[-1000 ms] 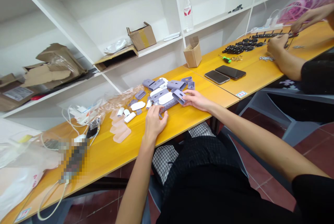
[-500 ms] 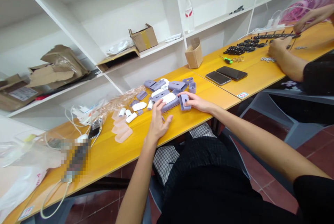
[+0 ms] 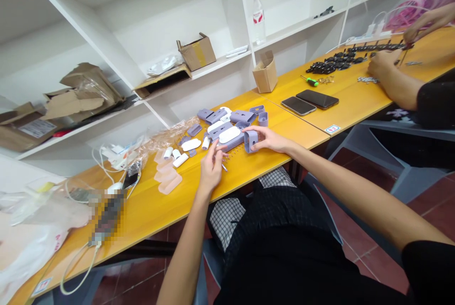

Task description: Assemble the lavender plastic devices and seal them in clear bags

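White shelves (image 3: 163, 6) are set behind a long yellow wooden counter (image 3: 149, 210). Near its front edge, a short lavender sleeve (image 3: 250, 141) is held in the right hand (image 3: 272, 140), pinched between a thumb on its side and fingers at its top edge. It is hollow and box-like, with rounded corners and plain, smooth-looking walls. Just left of it, a longer lavender case (image 3: 232, 144) is topped by a white oval panel (image 3: 230, 135). Beside that case, the left hand (image 3: 211, 168) is held with fingers bent; whether anything is pinched cannot be told. More lavender parts (image 3: 242, 116) are scattered behind.
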`<state>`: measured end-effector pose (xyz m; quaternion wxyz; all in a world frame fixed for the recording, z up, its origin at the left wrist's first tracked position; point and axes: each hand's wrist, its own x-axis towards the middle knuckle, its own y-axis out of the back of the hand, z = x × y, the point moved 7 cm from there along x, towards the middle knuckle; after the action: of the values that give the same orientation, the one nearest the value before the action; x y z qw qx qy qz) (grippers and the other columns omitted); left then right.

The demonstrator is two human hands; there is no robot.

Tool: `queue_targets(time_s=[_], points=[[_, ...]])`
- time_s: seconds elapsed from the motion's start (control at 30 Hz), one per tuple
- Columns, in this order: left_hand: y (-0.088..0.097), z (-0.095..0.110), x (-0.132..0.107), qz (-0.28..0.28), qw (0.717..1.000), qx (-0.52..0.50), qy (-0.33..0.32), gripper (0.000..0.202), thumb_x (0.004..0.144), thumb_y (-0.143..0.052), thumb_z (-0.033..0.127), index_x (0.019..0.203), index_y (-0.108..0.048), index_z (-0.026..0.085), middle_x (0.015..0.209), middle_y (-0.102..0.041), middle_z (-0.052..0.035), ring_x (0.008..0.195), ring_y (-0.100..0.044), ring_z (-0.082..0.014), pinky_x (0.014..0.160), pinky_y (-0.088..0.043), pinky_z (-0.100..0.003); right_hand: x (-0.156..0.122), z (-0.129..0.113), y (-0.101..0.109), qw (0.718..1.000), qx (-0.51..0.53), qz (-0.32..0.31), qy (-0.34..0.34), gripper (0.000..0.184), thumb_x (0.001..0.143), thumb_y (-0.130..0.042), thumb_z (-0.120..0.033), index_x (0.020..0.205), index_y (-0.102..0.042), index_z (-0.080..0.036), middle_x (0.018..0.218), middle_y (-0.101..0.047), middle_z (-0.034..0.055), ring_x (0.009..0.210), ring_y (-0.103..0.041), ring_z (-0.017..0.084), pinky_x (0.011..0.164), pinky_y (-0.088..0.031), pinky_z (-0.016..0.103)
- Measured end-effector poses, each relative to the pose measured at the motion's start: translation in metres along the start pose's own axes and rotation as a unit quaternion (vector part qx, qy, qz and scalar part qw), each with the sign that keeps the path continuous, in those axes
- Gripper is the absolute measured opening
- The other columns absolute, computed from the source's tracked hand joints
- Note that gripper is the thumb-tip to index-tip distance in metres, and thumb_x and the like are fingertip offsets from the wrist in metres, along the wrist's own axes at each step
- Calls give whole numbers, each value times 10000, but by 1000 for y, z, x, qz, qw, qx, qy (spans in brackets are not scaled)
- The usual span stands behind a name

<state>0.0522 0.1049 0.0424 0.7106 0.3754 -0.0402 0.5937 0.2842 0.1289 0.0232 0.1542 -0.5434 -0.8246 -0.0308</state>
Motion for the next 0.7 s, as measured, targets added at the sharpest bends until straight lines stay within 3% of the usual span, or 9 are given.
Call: queue_targets(time_s=[0.17,0.3,0.4,0.5,0.6,0.7], points=[[-16,14,-4,-17,1000,4,-23,465,1059,-524,458,1470,-516,240,1378,-659,-159,1002,-723,-221,837,-635,-395,0,-1,-1,1000,-2,-5,5,596,647,-893,-196,1203,-707,-298,1000,-730,4,908,-679,222,864,-609,448],[-7,-2,-2,30,996,-54,63,617,963,-683,493,1495,-462,271,1514,-530,-175,1142,-694,-265,849,-645,-397,2,3,5,1000,10,13,3,641,655,-894,-202,1253,-679,-290,1013,-732,17,924,-694,232,863,-627,452],[5,-16,-2,44,979,-130,150,787,903,-759,499,1559,-372,305,1503,-536,-173,1043,-737,-232,848,-649,-391,4,8,8,1000,18,20,-9,680,674,-888,-210,1304,-640,-279,995,-726,28,891,-703,239,805,-641,437],[9,-21,-2,24,956,-202,213,836,901,-755,516,1587,-346,272,1308,-677,-155,860,-761,-192,781,-647,-362,5,10,8,1000,21,18,-12,675,693,-882,-219,1314,-627,-290,1015,-722,38,913,-708,253,789,-649,440],[11,-20,-2,30,945,-230,231,772,904,-739,554,1532,-452,208,1173,-736,-139,772,-748,-182,697,-633,-331,5,9,7,1000,14,8,-8,675,683,-888,-204,1304,-642,-301,1066,-731,43,961,-707,265,840,-646,472],[12,-18,-1,29,957,-196,212,649,889,-751,567,1370,-615,153,1154,-751,-147,729,-726,-177,667,-621,-330,5,9,5,1000,8,-6,-8,701,680,-889,-195,1327,-645,-305,1111,-740,47,1016,-701,278,910,-627,512]])
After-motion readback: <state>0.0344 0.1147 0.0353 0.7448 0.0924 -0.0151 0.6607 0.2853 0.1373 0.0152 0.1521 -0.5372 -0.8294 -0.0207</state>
